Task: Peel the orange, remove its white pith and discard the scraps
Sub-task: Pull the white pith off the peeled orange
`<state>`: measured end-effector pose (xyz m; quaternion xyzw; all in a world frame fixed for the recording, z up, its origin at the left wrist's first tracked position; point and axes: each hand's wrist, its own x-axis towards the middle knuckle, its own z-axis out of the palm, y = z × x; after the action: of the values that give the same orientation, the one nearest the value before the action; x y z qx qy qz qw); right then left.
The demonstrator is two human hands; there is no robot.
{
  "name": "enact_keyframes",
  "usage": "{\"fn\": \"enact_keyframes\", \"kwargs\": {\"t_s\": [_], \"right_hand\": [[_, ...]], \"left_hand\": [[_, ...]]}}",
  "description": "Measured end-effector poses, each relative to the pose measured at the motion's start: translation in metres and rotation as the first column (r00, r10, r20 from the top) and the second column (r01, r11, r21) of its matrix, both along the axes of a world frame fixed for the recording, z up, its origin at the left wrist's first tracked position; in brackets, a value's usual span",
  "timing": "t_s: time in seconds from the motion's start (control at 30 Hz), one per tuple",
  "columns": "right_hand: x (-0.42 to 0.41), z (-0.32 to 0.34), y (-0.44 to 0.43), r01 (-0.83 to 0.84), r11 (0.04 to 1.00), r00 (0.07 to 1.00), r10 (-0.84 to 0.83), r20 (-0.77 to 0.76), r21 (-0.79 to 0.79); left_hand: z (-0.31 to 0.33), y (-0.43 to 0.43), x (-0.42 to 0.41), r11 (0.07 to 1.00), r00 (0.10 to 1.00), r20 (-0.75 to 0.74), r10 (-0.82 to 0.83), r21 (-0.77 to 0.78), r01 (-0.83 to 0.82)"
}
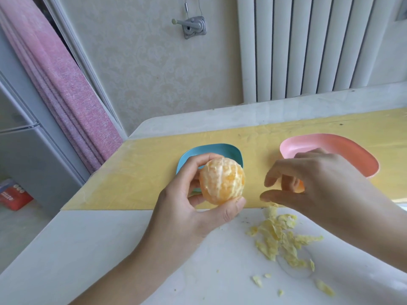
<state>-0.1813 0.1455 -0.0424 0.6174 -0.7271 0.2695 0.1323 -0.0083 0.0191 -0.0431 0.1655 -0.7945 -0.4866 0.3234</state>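
1. Orange flesh shows over nearly the whole fruit: the orange point(222, 181) has no rind left on the side we can see, so the peeling looks done.
2. White pith is still there in streaks and patches along the segment seams, so I judge the pith removal to be well under way but unfinished.
3. The left hand point(193, 194) grips the orange between fingers and thumb, holding it up above the near edge of the yellow mat point(141, 172), in front of the blue dish point(220, 150).
4. The right hand point(312, 183) is just beside the fruit, not touching it, fingers loosely curled. Something orange shows between them, but I cannot tell whether it is being held.
5. Pale scraps point(284, 238) of pith lie scattered on the white worktop point(110, 238) below the right hand; none has been cleared, so discarding remains.
6. The pink dish point(352, 150) sits behind the right hand; what it contains is hidden.
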Motion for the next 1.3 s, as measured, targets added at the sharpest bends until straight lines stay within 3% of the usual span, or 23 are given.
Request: {"fn": "enact_keyframes", "kwargs": {"t_s": [0.2,0.3,0.5,0.57,0.63,0.73,0.8,0.9,1.1,1.2,1.3], "right_hand": [[-0.003,-0.002,-0.001,0.005,1.0,1.0,-0.004,-0.018,0.027],[0.001,0.001,0.001,-0.006,0.999,0.999,0.005,0.044,0.037],[-0.002,0.002,-0.001,0.001,1.0,1.0,-0.001,-0.013,-0.02],[0.001,0.004,-0.001,-0.055,0.997,0.996,0.058,0.06,-0.061],[0.006,0.008,0.0,-0.143,0.984,0.948,0.167,0.27,-0.105],[0.012,0.01,0.0,-0.241,0.954,0.75,0.301,0.589,-0.181],[0.014,0.01,-0.001,-0.247,0.936,0.671,0.352,0.652,-0.25],[0.018,0.013,-0.001,-0.263,0.91,0.649,0.413,0.639,-0.322],[0.025,0.017,0.002,-0.264,0.889,0.683,0.446,0.579,-0.374],[0.024,0.02,0.001,-0.279,0.88,0.607,0.472,0.639,-0.385],[0.021,0.021,0.0,-0.255,0.889,0.543,0.457,0.704,-0.381]], "left_hand": [[-0.002,-0.001,0.001,0.968,0.994,0.037,0.098,-0.234,-0.087],[-0.002,-0.001,0.002,0.95,0.991,0.043,0.128,-0.292,-0.11],[0.002,-0.001,0.003,0.889,0.987,0.025,0.158,-0.438,-0.132],[0.002,0.0,0.004,0.868,0.987,0.021,0.157,-0.48,-0.128],[0.002,0.0,0.004,0.84,0.986,0.019,0.163,-0.527,-0.129],[0.003,0.0,0.005,0.77,0.985,0.009,0.173,-0.625,-0.129],[0.005,0.001,0.006,0.723,0.986,0.004,0.169,-0.68,-0.121],[0.007,0.003,0.007,0.678,0.986,-0.016,0.168,-0.724,-0.127],[0.01,0.001,0.007,0.683,0.983,-0.069,0.169,-0.711,-0.167],[0.009,0.0,0.006,0.776,0.987,-0.055,0.15,-0.612,-0.152],[0.009,0.002,0.005,0.929,0.996,-0.035,0.081,-0.36,-0.088]]}}
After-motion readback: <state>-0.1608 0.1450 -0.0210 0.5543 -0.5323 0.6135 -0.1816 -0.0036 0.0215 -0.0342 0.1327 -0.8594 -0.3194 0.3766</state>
